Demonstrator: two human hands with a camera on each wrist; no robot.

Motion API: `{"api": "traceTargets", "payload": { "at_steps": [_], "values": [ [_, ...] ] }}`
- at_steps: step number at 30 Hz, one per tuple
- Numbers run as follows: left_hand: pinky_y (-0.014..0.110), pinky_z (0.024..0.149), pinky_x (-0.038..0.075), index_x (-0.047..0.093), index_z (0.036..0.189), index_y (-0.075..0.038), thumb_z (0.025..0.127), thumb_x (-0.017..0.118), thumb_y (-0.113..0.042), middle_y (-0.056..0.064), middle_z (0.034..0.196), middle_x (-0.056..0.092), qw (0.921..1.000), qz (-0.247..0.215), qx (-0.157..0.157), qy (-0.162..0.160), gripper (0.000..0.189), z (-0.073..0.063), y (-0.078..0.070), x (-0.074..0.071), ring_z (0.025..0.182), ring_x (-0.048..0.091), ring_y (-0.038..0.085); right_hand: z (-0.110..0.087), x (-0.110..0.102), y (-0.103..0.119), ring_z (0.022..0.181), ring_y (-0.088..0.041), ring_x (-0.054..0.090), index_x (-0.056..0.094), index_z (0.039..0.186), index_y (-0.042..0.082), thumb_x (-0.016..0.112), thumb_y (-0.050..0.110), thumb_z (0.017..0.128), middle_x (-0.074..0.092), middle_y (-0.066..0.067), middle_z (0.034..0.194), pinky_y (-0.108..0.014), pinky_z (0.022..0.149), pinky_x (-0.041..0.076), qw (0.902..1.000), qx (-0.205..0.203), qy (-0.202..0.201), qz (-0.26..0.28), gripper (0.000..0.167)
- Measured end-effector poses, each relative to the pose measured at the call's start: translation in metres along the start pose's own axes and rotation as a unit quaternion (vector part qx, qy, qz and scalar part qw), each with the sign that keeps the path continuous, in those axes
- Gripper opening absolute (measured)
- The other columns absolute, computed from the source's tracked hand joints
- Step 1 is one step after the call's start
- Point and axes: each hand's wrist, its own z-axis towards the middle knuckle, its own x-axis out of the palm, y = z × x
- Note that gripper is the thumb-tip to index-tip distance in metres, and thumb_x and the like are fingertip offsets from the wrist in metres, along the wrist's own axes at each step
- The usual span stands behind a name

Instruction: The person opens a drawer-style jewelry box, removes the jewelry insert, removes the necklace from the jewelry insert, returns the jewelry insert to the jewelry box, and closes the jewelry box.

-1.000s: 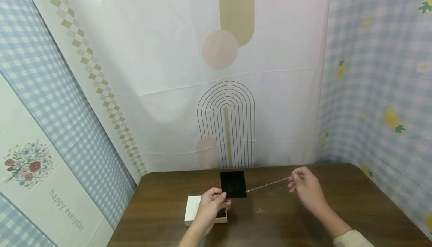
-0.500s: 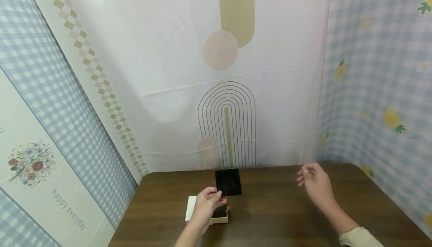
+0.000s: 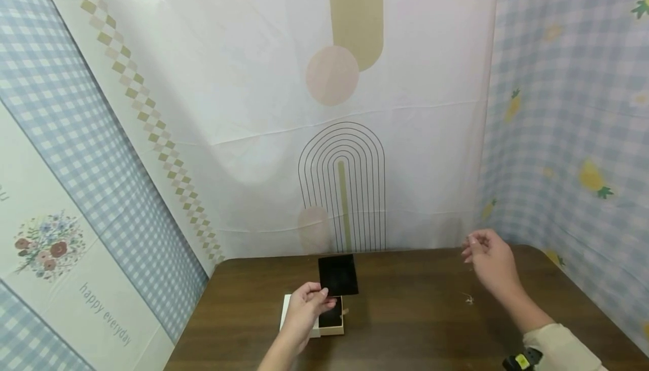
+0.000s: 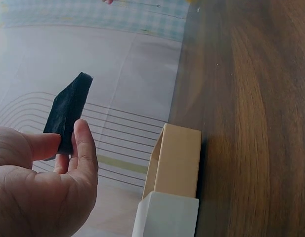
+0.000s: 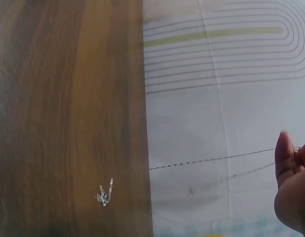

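My left hand (image 3: 304,310) pinches a thin black square foam pad (image 3: 338,275) by its lower left corner, thumb on one face and fingers on the other. In the left wrist view the pad (image 4: 68,113) stands tilted, edge toward the camera. My right hand (image 3: 490,255) is raised at the right, thumb and fingertips together on a fine silver necklace. Its chain (image 5: 206,160) runs down from the fingers in two strands in the right wrist view. At the low end hangs a small shiny pendant (image 5: 104,196), seen over the table. Pad and necklace are apart.
Below my left hand, a small box stands on the brown wooden table (image 3: 405,326): a tan drawer (image 4: 179,160) partly out of a white sleeve (image 4: 167,217), with black lining (image 3: 330,316) inside. Patterned cloths (image 3: 253,134) hang behind the table and at both sides.
The chain, stretched between the pad's corner and my right hand a second ago, has come off the pad and hangs from that hand. My right hand moved right and up; the pad shifted slightly left.
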Motion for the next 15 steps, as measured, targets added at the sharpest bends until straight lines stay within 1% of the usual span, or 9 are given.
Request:
{"api": "traceTargets", "payload": {
  "at_steps": [3, 8, 13, 15],
  "values": [
    [0.024, 0.087, 0.063, 0.055, 0.12, 0.01, 0.105, 0.063, -0.007, 0.006, 0.101, 0.071, 1.0, -0.004, -0.001, -0.002, 0.024, 0.0, 0.0, -0.003, 0.093, 0.076, 0.016, 0.002, -0.003, -0.002, 0.074, 0.005, 0.064, 0.059, 0.121, -0.007, 0.046, 0.018, 0.115, 0.072, -0.028, 0.113, -0.021, 0.066, 0.059, 1.0, 0.005, -0.003, -0.008, 0.028],
    [0.024, 0.087, 0.063, 0.055, 0.121, 0.01, 0.105, 0.063, -0.007, 0.006, 0.1, 0.072, 1.0, -0.006, -0.001, -0.004, 0.025, 0.0, 0.001, -0.005, 0.092, 0.075, 0.014, 0.002, -0.007, -0.006, 0.075, 0.005, 0.062, 0.06, 0.122, -0.004, 0.044, 0.022, 0.115, 0.072, -0.026, 0.115, -0.02, 0.066, 0.057, 0.9996, 0.017, -0.001, -0.024, 0.032],
    [0.024, 0.086, 0.063, 0.054, 0.118, 0.009, 0.105, 0.063, -0.006, 0.004, 0.097, 0.072, 0.9999, -0.009, 0.001, -0.005, 0.021, -0.002, 0.001, -0.008, 0.09, 0.076, 0.013, -0.001, -0.011, -0.006, 0.074, 0.005, 0.061, 0.062, 0.122, -0.001, 0.045, 0.026, 0.115, 0.073, -0.021, 0.113, -0.021, 0.063, 0.056, 0.9986, 0.022, 0.001, -0.048, 0.033],
    [0.024, 0.086, 0.063, 0.054, 0.118, 0.008, 0.106, 0.062, -0.006, 0.004, 0.097, 0.071, 1.0, -0.006, 0.001, -0.003, 0.021, -0.003, 0.0, -0.01, 0.089, 0.076, 0.012, -0.002, -0.013, -0.006, 0.074, 0.003, 0.061, 0.062, 0.122, 0.0, 0.045, 0.028, 0.115, 0.074, -0.02, 0.111, -0.023, 0.061, 0.056, 0.9982, 0.025, 0.003, -0.055, 0.034]
  ]
}}
